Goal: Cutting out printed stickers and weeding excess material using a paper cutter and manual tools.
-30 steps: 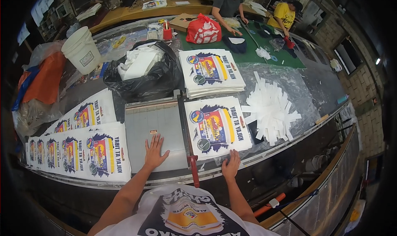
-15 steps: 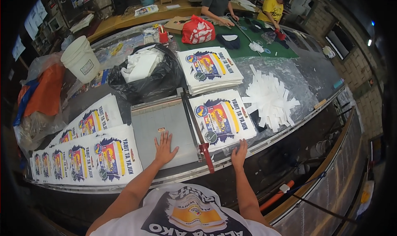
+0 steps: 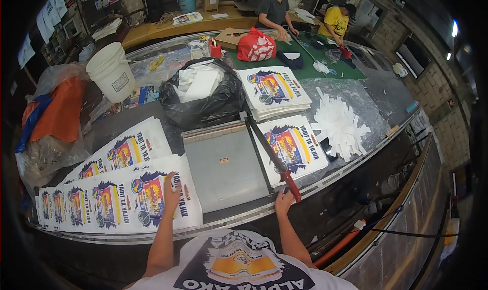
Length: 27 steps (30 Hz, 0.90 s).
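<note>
A paper cutter (image 3: 223, 163) with a grey bed lies in front of me. Its long blade arm is raised a little over the right side and ends in a red handle (image 3: 290, 185). My right hand (image 3: 283, 202) is at that handle, fingers curled against it and partly hidden behind it. My left hand (image 3: 172, 192) is open, thumb apart from the fingers, over the top sheet of a fanned row of printed white sheets (image 3: 109, 203). More printed sheets (image 3: 300, 155) lie right of the cutter, partly under the blade arm.
A taller stack of printed sheets (image 3: 272, 89) stands behind the cutter, beside a black bag (image 3: 203, 104) of white scraps. White strips (image 3: 343, 125) lie at right. A white bucket (image 3: 112, 74) and red bag (image 3: 255, 45) stand farther back. Two people work across the table.
My left hand has left the cutter bed and moved left onto the fanned sheets. My right hand has gone from the sheets' edge to the cutter handle, which stands higher. The view has shifted.
</note>
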{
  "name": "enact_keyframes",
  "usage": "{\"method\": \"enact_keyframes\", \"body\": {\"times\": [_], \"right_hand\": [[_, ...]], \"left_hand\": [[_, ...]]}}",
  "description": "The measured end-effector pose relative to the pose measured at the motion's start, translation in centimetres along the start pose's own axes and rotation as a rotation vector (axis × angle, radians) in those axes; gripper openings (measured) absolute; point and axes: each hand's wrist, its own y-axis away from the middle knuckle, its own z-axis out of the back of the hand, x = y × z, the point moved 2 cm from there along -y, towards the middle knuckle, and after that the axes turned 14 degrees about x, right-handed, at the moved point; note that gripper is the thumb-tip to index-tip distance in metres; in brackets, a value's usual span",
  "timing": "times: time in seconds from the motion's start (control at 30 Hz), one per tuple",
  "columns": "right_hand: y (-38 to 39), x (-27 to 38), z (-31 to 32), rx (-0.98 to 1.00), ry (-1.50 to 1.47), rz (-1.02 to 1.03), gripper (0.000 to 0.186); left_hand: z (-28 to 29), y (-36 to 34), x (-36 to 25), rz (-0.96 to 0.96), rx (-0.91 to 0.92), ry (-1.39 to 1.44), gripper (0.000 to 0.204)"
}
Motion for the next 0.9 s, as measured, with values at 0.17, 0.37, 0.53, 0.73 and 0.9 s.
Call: {"method": "enact_keyframes", "body": {"times": [0.17,0.37,0.53,0.73,0.9], "right_hand": [[1.3,3.1,-0.4,-0.011,0.286,0.041,0.059],[1.5,3.7,-0.6,-0.151,0.373,0.100,0.054],[1.3,3.3,-1.3,-0.133,0.436,0.034,0.050],[1.4,3.4,-1.3,-0.120,0.426,0.026,0.048],[1.3,3.1,-1.4,-0.151,0.441,0.050,0.048]], "left_hand": [[6.3,5.5,7.1,0.307,-0.048,-0.516,0.059],[6.4,8.6,10.2,0.367,0.033,-0.730,0.067],[6.4,8.5,10.0,0.346,0.014,-0.737,0.068],[6.6,8.7,9.6,0.371,0.037,-0.714,0.069],[6.6,8.5,9.7,0.328,0.013,-0.710,0.068]]}}
